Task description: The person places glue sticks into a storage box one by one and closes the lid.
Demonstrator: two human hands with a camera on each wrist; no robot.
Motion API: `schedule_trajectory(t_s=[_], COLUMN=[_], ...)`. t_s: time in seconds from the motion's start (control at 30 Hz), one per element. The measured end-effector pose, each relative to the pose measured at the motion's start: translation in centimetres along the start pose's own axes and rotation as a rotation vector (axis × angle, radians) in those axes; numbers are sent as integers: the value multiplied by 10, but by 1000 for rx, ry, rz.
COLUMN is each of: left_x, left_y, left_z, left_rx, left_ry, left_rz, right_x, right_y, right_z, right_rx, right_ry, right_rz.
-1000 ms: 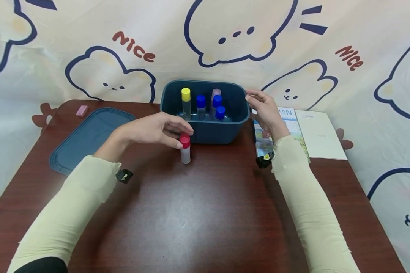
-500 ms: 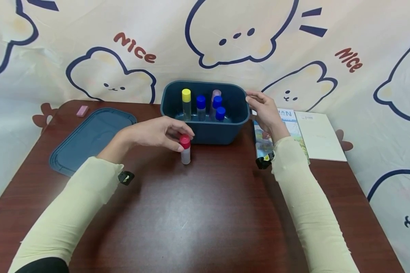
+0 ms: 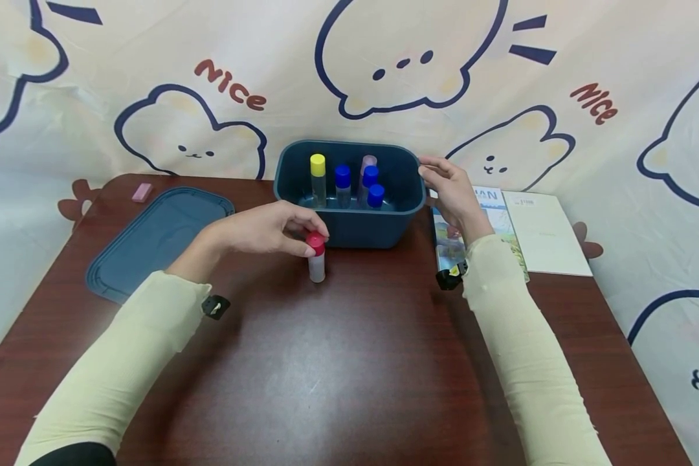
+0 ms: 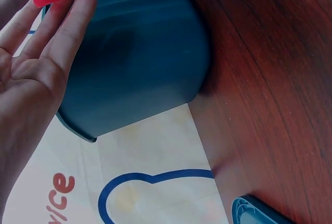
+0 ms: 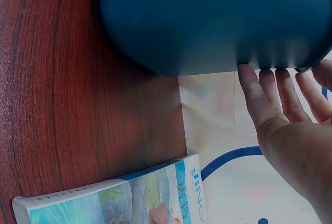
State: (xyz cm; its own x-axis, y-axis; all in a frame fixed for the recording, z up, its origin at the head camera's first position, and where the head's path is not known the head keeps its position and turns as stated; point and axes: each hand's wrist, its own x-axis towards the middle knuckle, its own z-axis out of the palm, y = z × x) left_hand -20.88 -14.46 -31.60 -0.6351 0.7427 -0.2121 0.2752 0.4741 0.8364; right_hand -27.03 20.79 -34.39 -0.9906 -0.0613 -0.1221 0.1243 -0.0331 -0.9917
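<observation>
Near the table's middle, my left hand [image 3: 268, 228] pinches the red cap of a small tube [image 3: 316, 266] between thumb and fingers. The tube stands upright just in front of a dark teal bin [image 3: 358, 230]; its white printed body shows at the top of the left wrist view. Inside the bin stand a yellow-capped tube [image 3: 318, 180], several blue-capped tubes [image 3: 342, 184] and one with a pale purple top [image 3: 369, 162]. My right hand [image 3: 451, 191] touches the bin's right end near the rim. Its fingertips [image 5: 246, 71] lie fairly straight against the outer wall.
A teal lid [image 3: 160, 239] lies flat at the left, with a pink block [image 3: 142, 192] by its far corner. At the right lie a colourful book [image 3: 489, 213] and a white booklet [image 3: 547, 233]. A patterned cloth wall [image 3: 291, 77] borders the table's back.
The left fingers have closed in slightly over the red cap while the tube stays in place. The right hand and the bin hold still; the view has shifted very slightly.
</observation>
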Motion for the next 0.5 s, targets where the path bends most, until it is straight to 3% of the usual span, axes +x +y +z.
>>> schedule_trajectory(t_s=[0.5], left_x=[-3], left_y=[9], left_z=[-2], left_rx=[-10], left_ry=[47], left_rz=[41], right_x=[0], right_y=[1], right_z=[0], right_rx=[-9], right_ry=[-1], right_rz=[-11])
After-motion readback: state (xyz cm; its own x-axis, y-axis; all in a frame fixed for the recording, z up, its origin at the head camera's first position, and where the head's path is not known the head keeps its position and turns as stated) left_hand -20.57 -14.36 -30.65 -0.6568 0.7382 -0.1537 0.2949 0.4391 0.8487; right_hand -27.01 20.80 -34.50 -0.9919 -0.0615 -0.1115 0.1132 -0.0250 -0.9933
